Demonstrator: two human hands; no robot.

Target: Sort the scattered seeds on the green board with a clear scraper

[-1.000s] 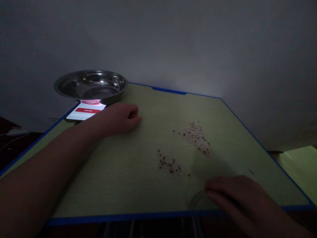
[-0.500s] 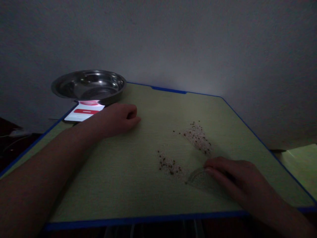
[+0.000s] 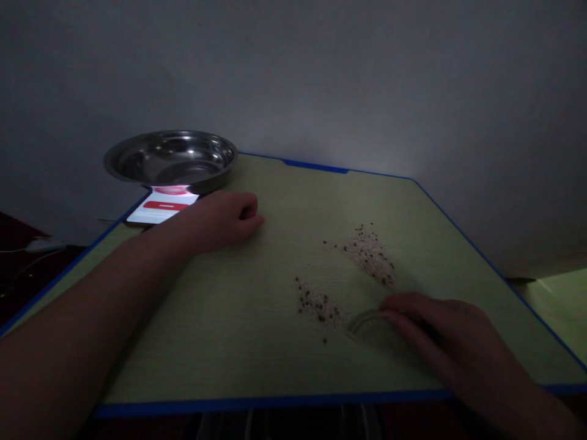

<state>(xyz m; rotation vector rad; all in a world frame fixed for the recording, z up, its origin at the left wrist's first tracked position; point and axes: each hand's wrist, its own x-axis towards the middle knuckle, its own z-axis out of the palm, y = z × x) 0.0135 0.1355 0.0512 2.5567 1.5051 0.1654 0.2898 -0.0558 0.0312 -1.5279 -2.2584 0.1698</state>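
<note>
My right hand (image 3: 440, 333) pinches a clear, curved protractor (image 3: 367, 322) between thumb and fingers, low over the tabletop; the hand hides part of it. Left of its edge lies a loose patch of pale grains mixed with dark beans (image 3: 321, 307), with one dark bean (image 3: 324, 341) apart at the near side. Beyond the protractor is a second pile of pale grains and dark beans (image 3: 369, 255). My left hand (image 3: 233, 215) rests on the table, loosely curled, with nothing visible in it.
A steel basin (image 3: 220, 177) stands at the back left corner. In front of it, a lit phone (image 3: 160, 209) lies partly behind my left wrist. The pale table (image 3: 220, 342) has a blue edge and meets a grey wall (image 3: 312, 79) at the back.
One dark bean has gone from the protractor's edge to a spot just left, apart from the near patch. Both hands keep their poses; the whole view has shifted slightly.
</note>
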